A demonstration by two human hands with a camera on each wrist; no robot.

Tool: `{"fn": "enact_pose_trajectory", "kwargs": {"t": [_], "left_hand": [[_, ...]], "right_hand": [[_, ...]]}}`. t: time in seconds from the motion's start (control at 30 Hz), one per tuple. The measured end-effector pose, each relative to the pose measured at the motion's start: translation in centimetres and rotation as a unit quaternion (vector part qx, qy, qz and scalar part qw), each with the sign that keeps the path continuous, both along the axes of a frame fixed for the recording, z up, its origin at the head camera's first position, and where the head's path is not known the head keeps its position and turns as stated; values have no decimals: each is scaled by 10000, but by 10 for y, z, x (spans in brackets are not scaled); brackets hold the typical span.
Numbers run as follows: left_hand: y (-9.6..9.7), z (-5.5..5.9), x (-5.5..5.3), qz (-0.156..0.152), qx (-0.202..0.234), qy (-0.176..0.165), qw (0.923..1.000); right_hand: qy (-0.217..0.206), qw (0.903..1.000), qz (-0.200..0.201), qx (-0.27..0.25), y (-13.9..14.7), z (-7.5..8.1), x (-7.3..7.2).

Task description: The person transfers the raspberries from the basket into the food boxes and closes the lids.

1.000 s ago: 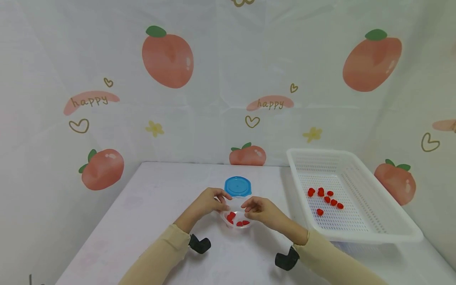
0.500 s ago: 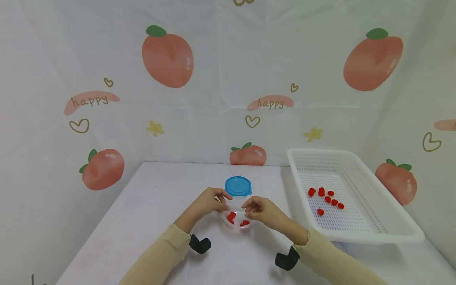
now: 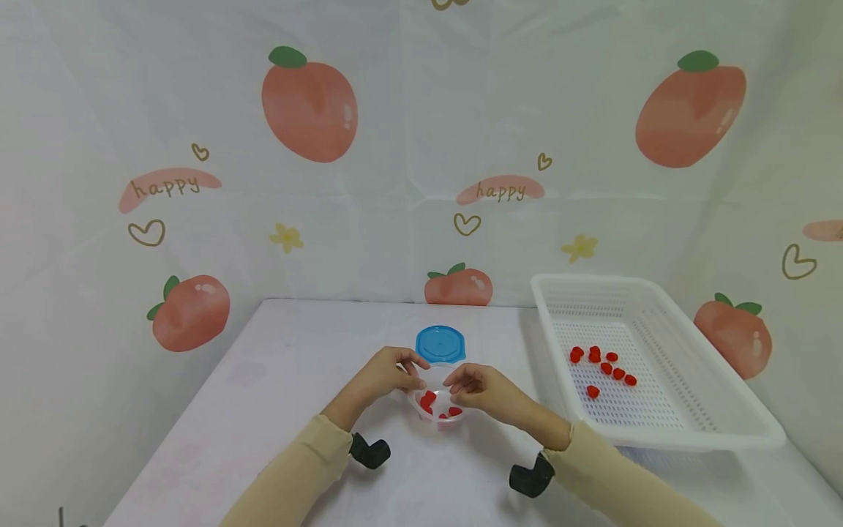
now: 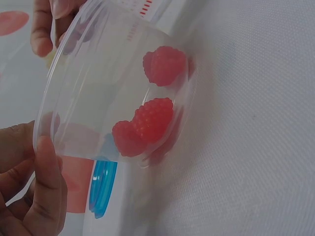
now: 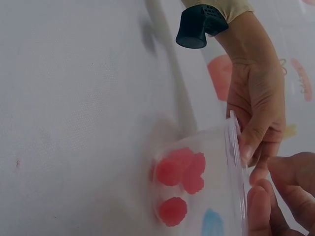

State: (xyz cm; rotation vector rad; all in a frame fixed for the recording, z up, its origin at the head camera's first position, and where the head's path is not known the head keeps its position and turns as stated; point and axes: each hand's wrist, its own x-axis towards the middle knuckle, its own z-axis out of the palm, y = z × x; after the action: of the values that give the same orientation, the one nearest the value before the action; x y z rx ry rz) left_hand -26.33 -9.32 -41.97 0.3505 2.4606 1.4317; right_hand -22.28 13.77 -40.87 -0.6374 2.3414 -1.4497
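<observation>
Clear bowl, standing on the tabletop near the centre, with raspberries at its bottom; the left hand pinches its left rim between thumb and fingers, while the right hand is poised with bent fingers at the right rim, whether gripping it cannot be told. Just beyond lies a blue lid; to the right, a white basket contains scattered red berries, and a fruit-printed backdrop hangs at the far side.
</observation>
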Motion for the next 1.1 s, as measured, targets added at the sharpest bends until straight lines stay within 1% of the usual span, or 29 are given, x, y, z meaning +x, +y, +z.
{"fn": "enact_pose_trajectory", "kwargs": {"t": [0.13,0.3,0.5,0.7,0.77,0.93,1.1], "left_hand": [[0,0,1,7,-8,-27,10000],[1,1,0,40,-5,-58,10000],[1,2,0,30,17,-56,10000],[1,2,1,18,48,-38,10000],[1,3,1,27,47,-62,10000],[1,2,1,52,13,-88,9999],[1,1,1,62,35,-110,9999]], "right_hand": [[5,9998,195,66,0,3,0],[189,9993,317,82,3,11,3],[362,9989,291,82,7,24,6],[595,9977,299,-115,16,38,6],[661,9973,249,-185,20,43,5],[650,9972,-103,-358,33,58,1],[832,9921,-517,-790,51,70,-7]]}}
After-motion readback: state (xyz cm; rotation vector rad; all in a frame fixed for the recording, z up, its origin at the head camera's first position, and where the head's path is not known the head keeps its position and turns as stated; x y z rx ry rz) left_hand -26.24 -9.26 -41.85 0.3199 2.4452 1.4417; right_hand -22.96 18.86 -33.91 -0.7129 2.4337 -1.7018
